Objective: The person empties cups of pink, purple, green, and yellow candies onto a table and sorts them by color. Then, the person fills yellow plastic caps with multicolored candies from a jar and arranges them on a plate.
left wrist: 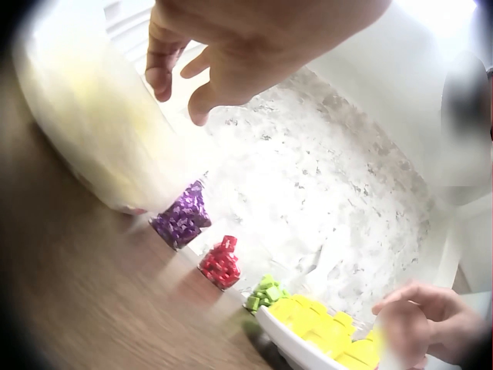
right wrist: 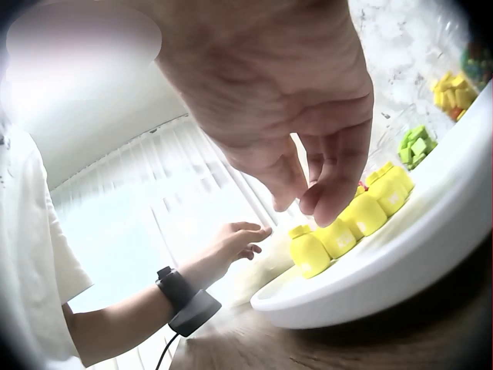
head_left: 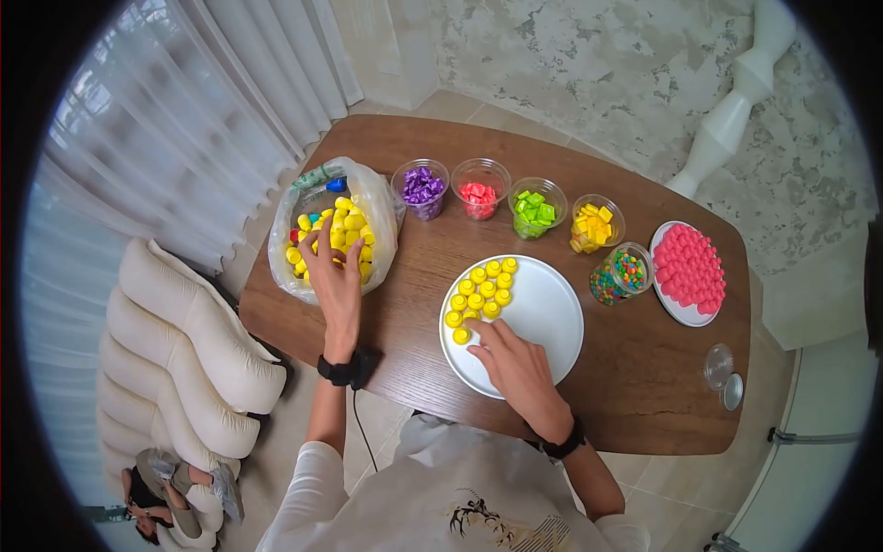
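Observation:
My left hand (head_left: 333,281) is over an open clear plastic bag (head_left: 384,241), its fingers spread and bent above small yellow bottle-shaped pieces (head_left: 349,216). Nothing shows between those fingers in the left wrist view. A few blue, red and teal pieces lie among the yellow ones. On a round white plate (head_left: 543,322), several yellow bottle-shaped pieces (right wrist: 310,252) stand upright in rows on the left side. My right hand (head_left: 522,363) hovers at the near end of these rows, fingertips right at one piece, thumb apart from the fingers with no piece between them.
Along the table's far side stand clear cups of purple (head_left: 424,187), red (head_left: 478,195), green (head_left: 535,212) and yellow pieces (head_left: 593,224). A jar of multicolored bits (head_left: 624,274) and a plate of pink pieces (head_left: 688,267) are at the right. Someone sits on a cream sofa (head_left: 175,322).

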Motion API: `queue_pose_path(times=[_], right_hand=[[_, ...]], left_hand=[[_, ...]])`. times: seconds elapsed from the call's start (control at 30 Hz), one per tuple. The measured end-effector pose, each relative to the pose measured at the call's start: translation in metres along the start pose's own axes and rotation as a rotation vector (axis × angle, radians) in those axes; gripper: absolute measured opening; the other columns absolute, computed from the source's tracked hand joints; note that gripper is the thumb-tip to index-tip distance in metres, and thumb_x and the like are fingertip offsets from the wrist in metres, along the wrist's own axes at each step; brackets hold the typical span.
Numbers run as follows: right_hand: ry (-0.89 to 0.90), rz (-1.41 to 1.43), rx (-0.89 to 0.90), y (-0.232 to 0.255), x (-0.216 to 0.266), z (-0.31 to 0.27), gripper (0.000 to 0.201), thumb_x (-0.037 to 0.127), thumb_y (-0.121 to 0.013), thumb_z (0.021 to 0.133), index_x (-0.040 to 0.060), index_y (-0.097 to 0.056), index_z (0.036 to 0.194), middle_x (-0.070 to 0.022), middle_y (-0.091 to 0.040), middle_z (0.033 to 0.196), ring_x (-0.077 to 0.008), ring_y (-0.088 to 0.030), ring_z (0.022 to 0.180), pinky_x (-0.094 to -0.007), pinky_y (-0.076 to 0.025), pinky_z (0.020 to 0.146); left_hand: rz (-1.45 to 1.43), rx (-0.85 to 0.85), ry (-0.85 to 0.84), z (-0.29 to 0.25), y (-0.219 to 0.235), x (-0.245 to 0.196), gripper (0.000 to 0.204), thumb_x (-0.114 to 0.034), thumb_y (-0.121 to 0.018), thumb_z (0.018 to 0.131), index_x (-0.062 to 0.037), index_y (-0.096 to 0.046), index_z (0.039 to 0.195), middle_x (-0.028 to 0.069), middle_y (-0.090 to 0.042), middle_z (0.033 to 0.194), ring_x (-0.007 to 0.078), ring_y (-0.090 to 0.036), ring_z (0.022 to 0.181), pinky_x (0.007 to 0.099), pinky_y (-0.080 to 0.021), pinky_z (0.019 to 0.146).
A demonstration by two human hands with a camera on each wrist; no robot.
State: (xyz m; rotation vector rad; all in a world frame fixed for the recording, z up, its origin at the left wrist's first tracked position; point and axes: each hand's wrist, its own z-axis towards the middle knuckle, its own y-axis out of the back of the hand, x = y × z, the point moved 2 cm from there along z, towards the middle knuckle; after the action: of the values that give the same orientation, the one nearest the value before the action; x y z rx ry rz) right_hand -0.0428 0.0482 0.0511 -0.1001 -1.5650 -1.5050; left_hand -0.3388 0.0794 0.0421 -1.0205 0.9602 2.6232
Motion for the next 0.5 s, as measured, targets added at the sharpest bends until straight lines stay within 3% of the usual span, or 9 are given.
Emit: queue_pose_path(times=[0.07, 0.17, 0.3, 0.37, 0.43, 0.47, 0.5], right_hand=[[0.047, -0.039, 0.025, -0.006, 0.002, 0.004, 0.030, 0.022, -0.067, 0.100, 0.0111, -0.065, 0.128, -0.0099, -0.065, 0.102, -0.0327, -0.069, 0.080, -0.0453, -0.053, 0.066], [0.105, -0.116, 0.079, -0.016, 0.000, 0.007, 0.029, 0.025, -0.065, 0.101, 0.0117, -0.064, 0.127, -0.0104, -0.064, 0.105, -0.0332, -0.069, 0.080, -0.0469, -0.052, 0.064], [0.133, -0.183, 0.091, -0.019, -0.003, 0.002, 0.024, 0.027, -0.065, 0.102, 0.0117, -0.064, 0.121, -0.0101, -0.063, 0.102, -0.0338, -0.068, 0.078, -0.0470, -0.050, 0.061], [0.141, -0.187, 0.058, -0.017, -0.006, -0.001, 0.023, 0.027, -0.065, 0.102, 0.0116, -0.063, 0.119, -0.0099, -0.064, 0.100, -0.0338, -0.068, 0.078, -0.0467, -0.050, 0.060], [0.058, -0.101, 0.060, -0.016, -0.018, -0.003, 0.021, 0.023, -0.068, 0.100, 0.0096, -0.063, 0.115, -0.0103, -0.066, 0.093, -0.0352, -0.067, 0.075, -0.0446, -0.050, 0.060], [0.047, -0.103, 0.058, -0.016, -0.025, -0.006, 0.021, 0.023, -0.068, 0.100, 0.0096, -0.063, 0.115, -0.0103, -0.066, 0.093, -0.0352, -0.067, 0.075, -0.0446, -0.050, 0.060], [0.041, 0.003, -0.061, -0.013, -0.033, -0.010, 0.017, 0.020, -0.067, 0.101, 0.0075, -0.063, 0.112, -0.0088, -0.067, 0.087, -0.0294, -0.066, 0.068, -0.0395, -0.049, 0.057]], left_hand=[[0.017, -0.042, -0.042, -0.011, 0.002, -0.009, 0.044, -0.011, -0.077, 0.094, -0.0015, -0.063, 0.135, 0.0172, -0.051, 0.131, 0.0220, -0.063, 0.077, 0.0331, -0.055, 0.071], [-0.119, -0.010, 0.027, -0.033, 0.010, -0.029, 0.038, -0.008, -0.076, 0.094, -0.0019, -0.067, 0.130, 0.0137, -0.053, 0.121, 0.0175, -0.060, 0.075, 0.0296, -0.053, 0.068], [-0.202, 0.116, 0.074, -0.059, 0.014, -0.058, 0.020, -0.002, -0.073, 0.095, -0.0013, -0.074, 0.115, 0.0089, -0.060, 0.108, 0.0160, -0.061, 0.077, 0.0280, -0.050, 0.067], [-0.296, 0.241, -0.112, -0.072, 0.011, -0.068, 0.016, -0.003, -0.073, 0.094, -0.0006, -0.075, 0.110, 0.0092, -0.065, 0.104, 0.0175, -0.064, 0.085, 0.0277, -0.050, 0.068], [-0.428, 0.487, -0.186, -0.083, 0.004, -0.079, 0.013, -0.001, -0.073, 0.093, -0.0007, -0.076, 0.106, 0.0113, -0.068, 0.102, 0.0210, -0.065, 0.079, 0.0306, -0.052, 0.068], [-0.445, 0.684, -0.098, -0.092, 0.004, -0.087, 0.022, -0.004, -0.075, 0.091, -0.0010, -0.073, 0.113, 0.0124, -0.067, 0.106, 0.0234, -0.066, 0.080, 0.0339, -0.053, 0.070], [-0.451, 0.696, -0.098, -0.096, 0.006, -0.098, 0.022, -0.004, -0.075, 0.091, -0.0010, -0.073, 0.113, 0.0124, -0.067, 0.106, 0.0234, -0.066, 0.080, 0.0339, -0.053, 0.070]])
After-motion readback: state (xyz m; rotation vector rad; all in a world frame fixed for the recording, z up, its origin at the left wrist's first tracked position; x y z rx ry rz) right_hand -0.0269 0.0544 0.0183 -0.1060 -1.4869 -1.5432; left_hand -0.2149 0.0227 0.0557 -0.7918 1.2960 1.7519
